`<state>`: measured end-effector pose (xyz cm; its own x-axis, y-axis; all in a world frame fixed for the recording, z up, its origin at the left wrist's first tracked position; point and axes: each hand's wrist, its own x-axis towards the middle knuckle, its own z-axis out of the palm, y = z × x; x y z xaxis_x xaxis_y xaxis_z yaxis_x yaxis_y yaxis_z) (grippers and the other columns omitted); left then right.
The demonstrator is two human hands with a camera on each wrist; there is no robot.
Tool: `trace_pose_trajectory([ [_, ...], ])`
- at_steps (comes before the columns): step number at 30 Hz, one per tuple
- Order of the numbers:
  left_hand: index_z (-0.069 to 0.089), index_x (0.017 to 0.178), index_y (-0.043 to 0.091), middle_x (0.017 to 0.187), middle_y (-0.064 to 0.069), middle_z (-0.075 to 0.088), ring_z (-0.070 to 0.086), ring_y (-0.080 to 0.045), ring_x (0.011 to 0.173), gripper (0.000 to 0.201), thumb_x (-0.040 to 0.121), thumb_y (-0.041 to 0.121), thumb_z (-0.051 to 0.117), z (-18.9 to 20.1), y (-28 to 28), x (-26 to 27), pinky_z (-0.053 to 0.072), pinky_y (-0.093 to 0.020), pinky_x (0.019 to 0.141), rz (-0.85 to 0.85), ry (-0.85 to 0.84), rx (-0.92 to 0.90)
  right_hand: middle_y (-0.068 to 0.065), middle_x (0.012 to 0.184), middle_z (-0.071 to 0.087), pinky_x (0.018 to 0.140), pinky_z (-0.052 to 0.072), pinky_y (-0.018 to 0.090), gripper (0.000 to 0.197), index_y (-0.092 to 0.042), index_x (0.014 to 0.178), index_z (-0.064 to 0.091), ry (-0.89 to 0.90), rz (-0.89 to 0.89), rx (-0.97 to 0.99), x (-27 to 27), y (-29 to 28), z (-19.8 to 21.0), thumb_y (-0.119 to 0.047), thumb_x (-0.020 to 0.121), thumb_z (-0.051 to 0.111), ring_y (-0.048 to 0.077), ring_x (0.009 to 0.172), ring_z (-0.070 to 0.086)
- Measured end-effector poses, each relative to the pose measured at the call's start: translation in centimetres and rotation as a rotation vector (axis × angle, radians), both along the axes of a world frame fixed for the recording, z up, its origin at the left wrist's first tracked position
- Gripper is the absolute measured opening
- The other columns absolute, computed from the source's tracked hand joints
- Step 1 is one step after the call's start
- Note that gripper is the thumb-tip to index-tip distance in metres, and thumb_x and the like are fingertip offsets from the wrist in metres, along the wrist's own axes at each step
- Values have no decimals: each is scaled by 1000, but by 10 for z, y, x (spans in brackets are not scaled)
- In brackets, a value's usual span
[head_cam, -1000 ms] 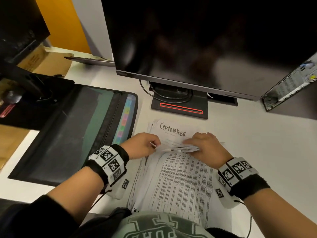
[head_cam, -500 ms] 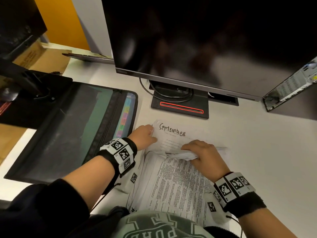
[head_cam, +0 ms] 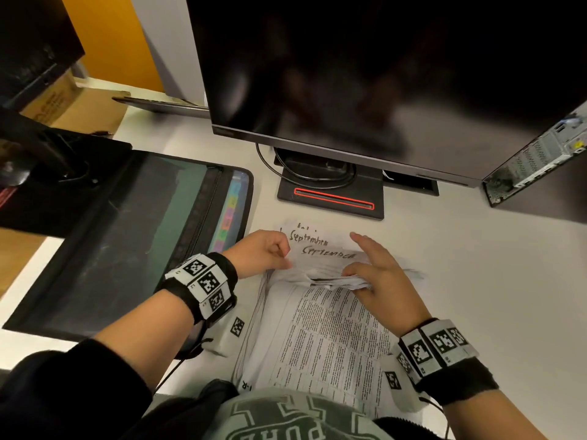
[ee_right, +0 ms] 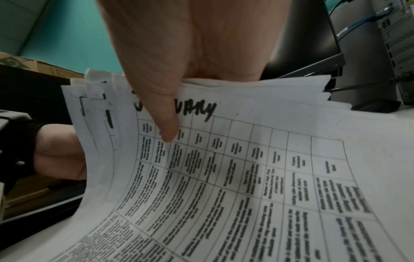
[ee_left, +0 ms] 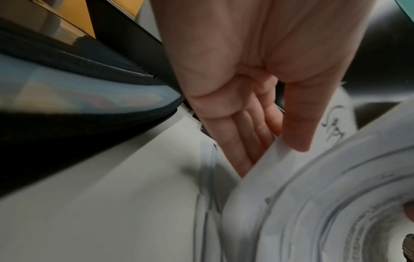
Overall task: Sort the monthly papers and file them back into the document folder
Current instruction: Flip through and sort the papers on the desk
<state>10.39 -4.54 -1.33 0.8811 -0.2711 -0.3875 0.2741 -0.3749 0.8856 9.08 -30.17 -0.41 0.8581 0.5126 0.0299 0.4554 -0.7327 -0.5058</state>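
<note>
While both forearms reach forward over the white desk (head_cam: 476, 281), the left hand (head_cam: 260, 254) sits at the left edge of the stack of papers (head_cam: 324, 338), its thumb and fingers pinching the corner of a lifted sheet, as the left wrist view shows; the right hand (head_cam: 378, 277) grasps the curled-back top ends of several sheets, thumb pressed on the printed "January" table page in the right wrist view, while its index finger points straight out toward the monitor base (head_cam: 330, 192); the stack lies directly in front of the person, between the hands, with two sheets headed "September" (head_cam: 327, 252) fanned out at its far end; the document folder (head_cam: 127, 236) lies open just left of the papers, coloured tabs along its near edge. Compared with half a second ago, a second "September" heading is now exposed; the right index finger, then curled over the bundle, is now extended; the left hand has shifted slightly toward the centre of the stack.
</note>
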Motion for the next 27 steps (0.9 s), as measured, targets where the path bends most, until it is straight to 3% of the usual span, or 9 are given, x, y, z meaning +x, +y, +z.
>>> trace_pose_trajectory([
  [2, 46, 70, 14, 66, -7, 51, 49, -15, 64, 26, 86, 0, 61, 1, 1, -3, 44, -28, 69, -18, 80, -65, 8, 143, 44, 109, 31, 44, 28, -14, 93, 71, 22, 13, -13, 2, 0, -1, 3, 70, 71, 29, 134, 36],
  [5, 46, 74, 14, 64, -3, 55, 55, -22, 79, 23, 91, 1, 55, 4, -1, -6, 48, -31, 72, -2, 143, -111, 8, 134, 54, 103, 38, 48, 26, -14, 93, 72, -8, 9, -15, 4, 1, 2, 0, 71, 71, 32, 125, 47],
  [8, 57, 82, 15, 84, -10, 62, 56, -21, 85, 10, 92, 12, 55, 9, -3, -6, 48, -27, 73, -45, 177, -114, 2, 105, 68, 82, 51, 49, 27, -16, 92, 72, -61, 48, 12, 3, 0, 4, -4, 68, 70, 27, 97, 62],
  [11, 65, 93, 14, 95, -1, 65, 58, -15, 88, 22, 97, 27, 48, 8, -5, -2, 48, -27, 76, 35, 130, -81, -2, 95, 70, 77, 51, 48, 26, -18, 92, 71, -39, 58, 4, 1, -2, 1, -10, 68, 67, 23, 86, 65],
  [14, 57, 123, 16, 125, 1, 55, 50, -17, 115, 28, 96, 21, 49, 4, -8, 9, 40, -25, 94, 14, -171, 292, -2, 94, 70, 76, 52, 49, 27, -17, 92, 71, -51, 56, -2, -1, -2, 2, -10, 66, 65, 23, 84, 66],
  [17, 29, 146, 14, 149, -6, 32, 33, -24, 136, 58, 93, 20, 53, -5, -12, 24, 27, -35, 113, -174, -201, 565, -3, 96, 69, 76, 52, 47, 28, -18, 93, 71, -39, 55, 19, -3, -2, 5, -14, 67, 59, 20, 85, 66],
  [19, 30, 145, 16, 147, -8, 33, 34, -29, 133, 60, 90, 20, 54, -11, -13, 32, 30, -41, 111, -237, -191, 669, -4, 98, 67, 76, 52, 46, 29, -18, 95, 71, -22, 59, 26, -3, -4, 6, -15, 68, 58, 18, 85, 65],
  [22, 46, 133, 17, 135, -9, 41, 42, -28, 122, 47, 87, 16, 57, -16, -13, 36, 37, -39, 104, -256, -204, 740, -5, 101, 66, 76, 50, 42, 30, -19, 95, 71, -18, 54, 24, -5, -5, 9, -15, 68, 58, 16, 88, 65],
  [27, 41, 134, 16, 130, -8, 44, 44, -28, 119, 57, 82, 17, 64, -19, -13, 37, 41, -38, 98, -269, -207, 779, -2, 104, 67, 74, 41, 34, 29, -19, 94, 72, -32, 46, 10, -11, -6, 12, -18, 67, 61, 17, 89, 66],
])
